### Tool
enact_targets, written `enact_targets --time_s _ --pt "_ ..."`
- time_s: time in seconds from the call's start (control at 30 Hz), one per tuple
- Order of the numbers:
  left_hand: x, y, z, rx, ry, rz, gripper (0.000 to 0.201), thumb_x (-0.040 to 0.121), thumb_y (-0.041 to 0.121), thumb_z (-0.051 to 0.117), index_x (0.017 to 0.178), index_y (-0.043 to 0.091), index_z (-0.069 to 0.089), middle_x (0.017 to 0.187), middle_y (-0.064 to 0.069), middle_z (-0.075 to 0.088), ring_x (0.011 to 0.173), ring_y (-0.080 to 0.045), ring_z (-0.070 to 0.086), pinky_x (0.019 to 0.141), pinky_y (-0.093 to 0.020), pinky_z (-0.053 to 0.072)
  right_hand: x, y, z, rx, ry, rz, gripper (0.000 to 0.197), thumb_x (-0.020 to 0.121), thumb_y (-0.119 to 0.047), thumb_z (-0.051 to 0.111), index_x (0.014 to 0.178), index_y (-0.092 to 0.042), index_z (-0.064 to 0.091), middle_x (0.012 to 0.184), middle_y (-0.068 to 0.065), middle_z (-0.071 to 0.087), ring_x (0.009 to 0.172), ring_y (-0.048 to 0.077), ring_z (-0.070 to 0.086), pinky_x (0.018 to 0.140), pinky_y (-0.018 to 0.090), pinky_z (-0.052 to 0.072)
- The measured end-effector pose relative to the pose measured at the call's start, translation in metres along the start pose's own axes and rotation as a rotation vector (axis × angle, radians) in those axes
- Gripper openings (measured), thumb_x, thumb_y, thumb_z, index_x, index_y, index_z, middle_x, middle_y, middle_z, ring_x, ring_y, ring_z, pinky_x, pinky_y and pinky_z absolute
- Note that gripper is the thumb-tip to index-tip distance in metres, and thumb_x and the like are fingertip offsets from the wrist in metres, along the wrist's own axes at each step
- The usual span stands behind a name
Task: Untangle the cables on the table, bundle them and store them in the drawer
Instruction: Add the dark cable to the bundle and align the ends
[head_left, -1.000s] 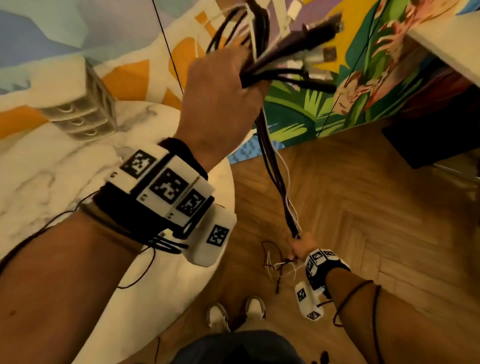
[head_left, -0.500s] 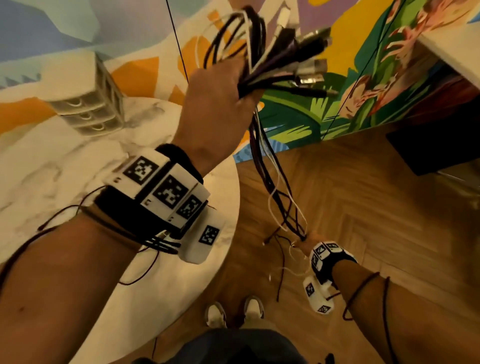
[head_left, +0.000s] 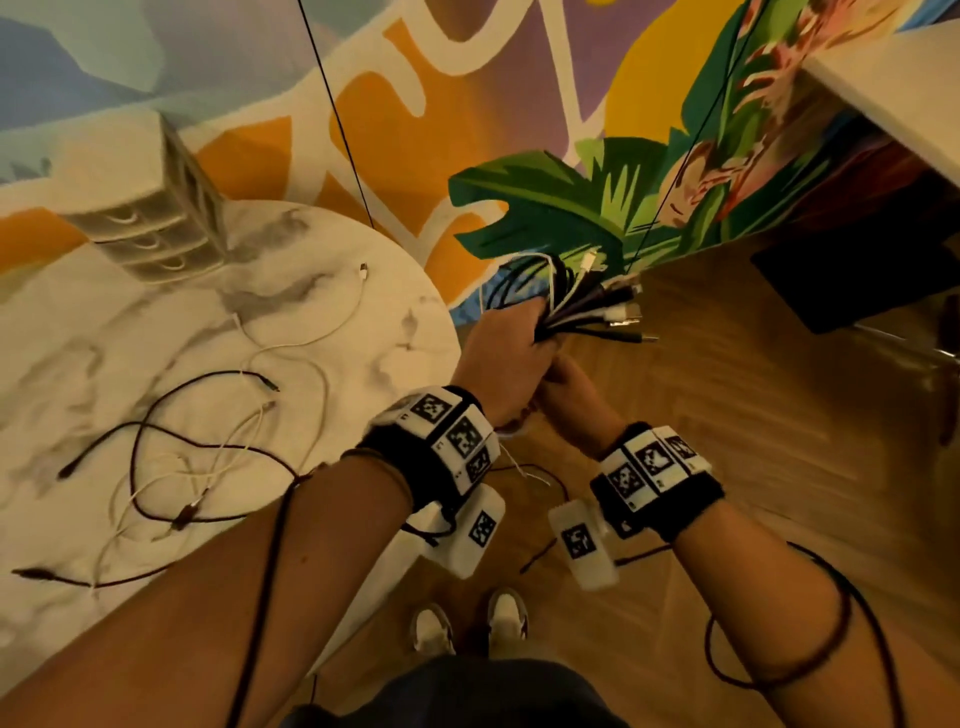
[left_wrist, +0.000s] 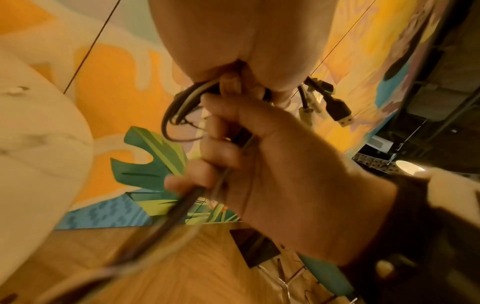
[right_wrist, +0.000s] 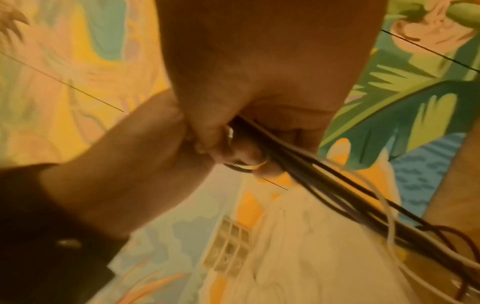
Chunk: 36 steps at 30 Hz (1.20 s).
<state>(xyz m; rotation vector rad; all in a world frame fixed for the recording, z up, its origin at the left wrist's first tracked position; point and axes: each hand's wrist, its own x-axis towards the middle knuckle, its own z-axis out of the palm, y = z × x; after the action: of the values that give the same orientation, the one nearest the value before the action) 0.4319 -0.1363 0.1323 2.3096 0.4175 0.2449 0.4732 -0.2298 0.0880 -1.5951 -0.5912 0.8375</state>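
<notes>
At far left, a round white marble-patterned table (head_left: 363, 332) holds loose black and white cables (head_left: 208, 452) sprawled in tangled loops across its top. A small cream three-drawer storage unit (head_left: 150, 218) stands at the back of the table, against a brightly painted wall mural of orange shapes and green leaves (head_left: 545, 208). All three drawers look closed.

Just past the table's right edge, over a wooden herringbone floor (head_left: 727, 415), the left hand (head_left: 501, 358) is clenched around a gathered bundle of black and white cables (head_left: 582, 306). The bundle's plug ends fan out to the right beyond the fist, and its looped part arches above the knuckles. In the left wrist view, a black USB plug (left_wrist: 340, 111) sticks out of the bundle.

Directly beneath and touching the left hand, the right hand (head_left: 574, 397) has its fingers wrapped around the same cables lower down. Blurred strands trail away below it. Both wrists wear black bands with white square-patterned marker blocks.
</notes>
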Motion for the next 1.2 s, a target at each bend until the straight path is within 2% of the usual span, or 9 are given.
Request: enact_targets --time_s 0.23,0.37,0.5,0.6,0.7,0.8,0.87,1.03,1.2 --pt "-0.004 -0.014 -0.042 -0.163 0.101 -0.088 0.024 0.093 0.016 0.052 0.074 0.008 0.063 0.057 0.007 0.056 0.053 -0.004 0.049 0.051 -0.022 0.032 -0.005 0.107 -0.055 -0.406 0.384 0.451 0.040 0.094 -0.032 0.052 0.058 -0.014 0.052 0.060 0.007 0.054 0.054 0.021 0.047 0.056 0.031 0.038" --pt "-0.012 -0.009 -0.041 -0.425 0.025 -0.145 0.035 0.097 0.023 0.049 0.066 0.008 0.057 0.038 0.014 0.044 0.037 -0.001 0.036 0.046 -0.015 0.028 -0.017 0.169 -0.083 -0.750 0.077 0.773 0.032 0.090 -0.032 0.058 0.102 -0.003 0.068 0.100 0.020 0.068 0.085 0.031 0.061 0.072 0.035 0.047" --pt "-0.022 -0.002 -0.013 -0.458 -0.096 -0.138 0.032 0.097 0.019 0.048 0.069 0.008 0.057 0.041 0.016 0.048 0.037 0.001 0.040 0.048 -0.016 0.032 -0.014 0.133 -0.059 -0.837 -0.201 0.530 0.034 0.095 -0.015 0.050 0.128 -0.007 0.055 0.131 0.009 0.055 0.120 0.027 0.053 0.097 0.032 0.043" --pt "-0.025 -0.007 0.008 -0.391 -0.113 -0.189 0.027 0.093 0.027 0.056 0.076 0.007 0.065 0.057 0.007 0.059 0.046 0.000 0.051 0.053 -0.018 0.042 -0.016 0.067 -0.044 -0.075 -0.166 0.285 0.035 0.093 -0.006 0.046 0.128 -0.009 0.051 0.127 0.007 0.057 0.112 0.015 0.059 0.087 0.023 0.047" --pt "-0.032 -0.012 0.016 -0.389 -0.162 -0.248 0.011 0.091 0.020 0.060 0.091 0.011 0.066 0.077 0.006 0.062 0.061 0.004 0.058 0.056 -0.009 0.045 -0.026 0.018 -0.038 0.473 -0.254 0.156 0.057 0.075 -0.021 0.063 0.128 -0.005 0.051 0.125 0.011 0.059 0.112 0.024 0.059 0.098 0.038 0.048" --pt "-0.044 -0.014 0.024 -0.406 -0.265 -0.172 0.023 0.086 -0.002 0.054 0.108 0.002 0.061 0.106 -0.012 0.064 0.097 -0.021 0.063 0.082 -0.030 0.054 -0.028 -0.004 -0.026 0.340 -0.298 0.150 0.050 0.083 -0.034 0.062 0.127 -0.013 0.056 0.125 0.007 0.062 0.116 0.022 0.059 0.097 0.036 0.049" --pt "-0.054 -0.011 0.026 -0.343 -0.319 -0.181 0.034 0.088 -0.002 0.049 0.121 0.004 0.056 0.119 -0.013 0.060 0.112 -0.022 0.057 0.085 -0.017 0.048 -0.024 -0.010 -0.016 0.169 -0.276 0.175 0.043 0.090 -0.039 0.051 0.118 -0.009 0.063 0.118 0.004 0.067 0.111 0.018 0.062 0.091 0.032 0.053" --pt "-0.070 -0.029 0.022 -0.326 -0.297 -0.333 0.032 0.093 0.009 0.049 0.121 -0.008 0.050 0.119 -0.028 0.057 0.108 -0.039 0.057 0.090 -0.042 0.047 -0.020 -0.010 0.014 -0.024 -0.186 0.299 0.042 0.100 -0.032 0.035 0.099 -0.015 0.074 0.102 0.008 0.068 0.076 0.010 0.061 0.051 0.014 0.046" --pt "-0.090 -0.057 0.003 -0.224 -0.299 -0.228 0.028 0.095 0.014 0.050 0.120 0.002 0.056 0.111 -0.010 0.062 0.100 -0.019 0.059 0.079 -0.014 0.046 -0.008 0.017 0.052 0.061 -0.081 0.329 0.044 0.099 -0.031 0.035 0.097 -0.012 0.074 0.102 0.004 0.070 0.096 0.018 0.061 0.075 0.029 0.053"
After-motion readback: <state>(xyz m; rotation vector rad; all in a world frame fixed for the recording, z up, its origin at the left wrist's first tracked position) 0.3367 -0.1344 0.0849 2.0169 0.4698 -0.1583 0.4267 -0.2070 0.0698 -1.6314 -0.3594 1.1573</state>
